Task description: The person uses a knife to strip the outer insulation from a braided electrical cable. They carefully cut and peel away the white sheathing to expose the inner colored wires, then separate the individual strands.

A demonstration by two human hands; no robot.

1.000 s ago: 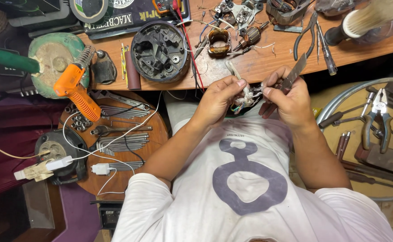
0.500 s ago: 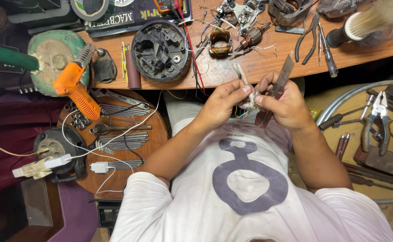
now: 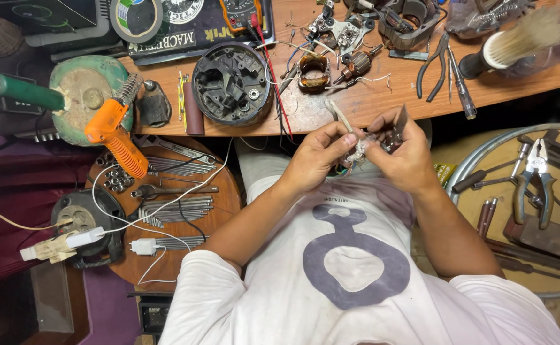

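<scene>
Wire bundle (image 3: 358, 150) pinched between left hand (image 3: 315, 156) and right hand (image 3: 404, 156), below bench edge.

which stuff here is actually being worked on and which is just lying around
In hand:
left hand
right hand
bundle of wires
small flat tool

Lying about:
orange glue gun
black round housing
pliers
brush
hex keys

Two hands (image 3: 318, 156) (image 3: 404, 156) at work; one orange glue gun (image 3: 110, 131), one round black housing (image 3: 232, 83), two copper-wound motor parts (image 3: 314, 70) (image 3: 356, 64).
</scene>
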